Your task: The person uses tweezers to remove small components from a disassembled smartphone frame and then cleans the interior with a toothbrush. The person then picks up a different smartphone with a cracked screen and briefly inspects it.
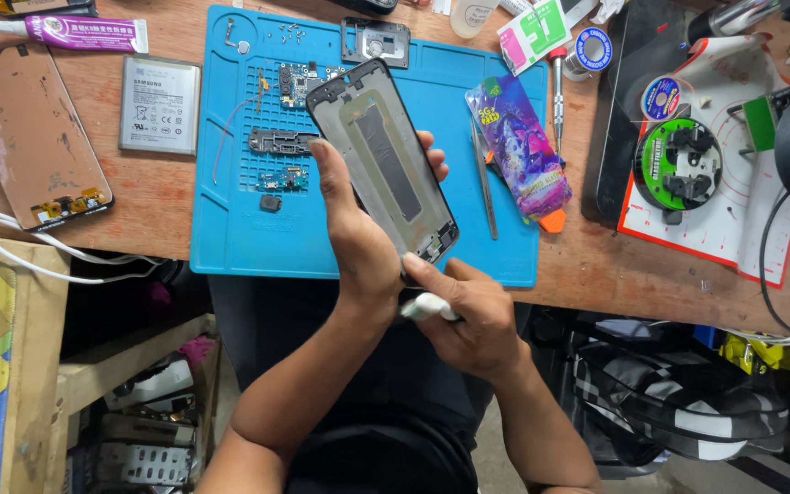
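— What's nearest to the person?

— The right hand (468,320), low in the view at the table's edge, fingers curled tight around a small white wad (430,307) (cloth or tissue, I can't tell which). Its index finger reaches up and touches the bottom end of the phone frame (381,169).

— And the other hand?

— The left hand (358,233) grips that frame from the left side and behind: thumb along the left edge, fingertips showing past the right edge. The frame is a bare black housing with a grey inner plate and a dark strip down its middle, held tilted above the blue work mat (230,229), its top end leaning away to the upper left.

— What lies on the mat?

— Left of the frame, small circuit boards (296,84) and a dark bracket (281,140) sit in the ribbed area. To the right, metal tweezers (485,183) lie just beside a purple patterned pouch (518,146), with a screwdriver (558,96) past that. At the far edge there is a small black camera bezel (376,42).

— Off the mat?

— On the wooden table (596,265), to the left: a flat silver battery (159,103), a detached screen (29,137) lying face down, and a purple glue tube (70,33) farther back. To the right, a green reel (678,165) rests on a white and red sheet (733,229).
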